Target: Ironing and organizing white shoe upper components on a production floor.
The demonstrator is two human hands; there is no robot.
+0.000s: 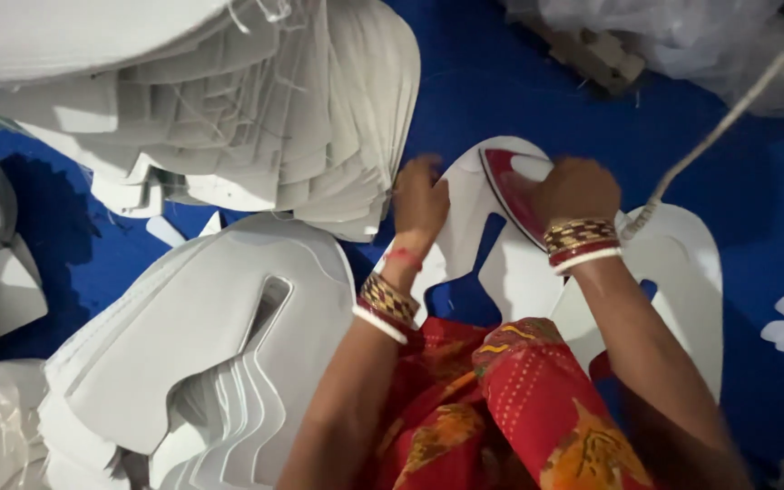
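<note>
A: Which step is this?

B: Pressing, I'd judge. The right hand (576,189) is wrapped around the handle of a red-and-white iron (512,186), just above the middle of the frame. The iron sits on a white cut-out piece (465,227) lying flat on the blue cloth (537,91). The left hand (420,201) rests on that piece's left edge, fingers down; it seems to steady the piece, though the motion blur hides whether it pinches or only presses.

A: And the next move?

B: Probably a stroke of the iron along the piece, which calls for keeping the left fingers out of the sole's path, since hand and iron are near each other.

A: How much room is there?

B: Little on the left. A fanned stack of white pieces (301,109) fills the upper left and its lower edge comes close to the left hand. Another pile of white shapes (201,336) sits at lower left, beside the left forearm. A second white cut-out (682,263) lies under and beyond the right wrist.

A: Anything trailing?

B: The iron's cord (710,136) runs up to the upper right corner, toward clear plastic sheeting (682,36). The open blue cloth above the iron and to the right is the freest space. The person's red patterned garment (510,408) bounds the bottom.
</note>
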